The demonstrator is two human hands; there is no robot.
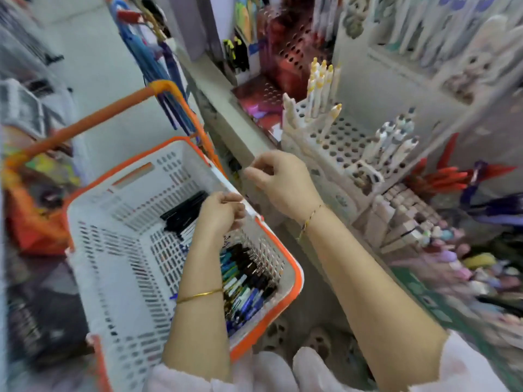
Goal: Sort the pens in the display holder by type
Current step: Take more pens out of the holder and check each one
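Both grips unclear

Pens [243,278] lie in the basket [113,250]; more stand in the holder [339,142] to its right. Left hand [222,212] and right hand [283,181] hover by the basket's rim, fingers [252,174] curled; whether they pinch anything, I cannot tell

Floor: I see a pale grey floor [93,52], blurred, at upper left
Furniture: a grey shelf ledge [226,114] crosses my view diagonally; a white shelving unit [396,60] rises at upper right
Light: bright and even
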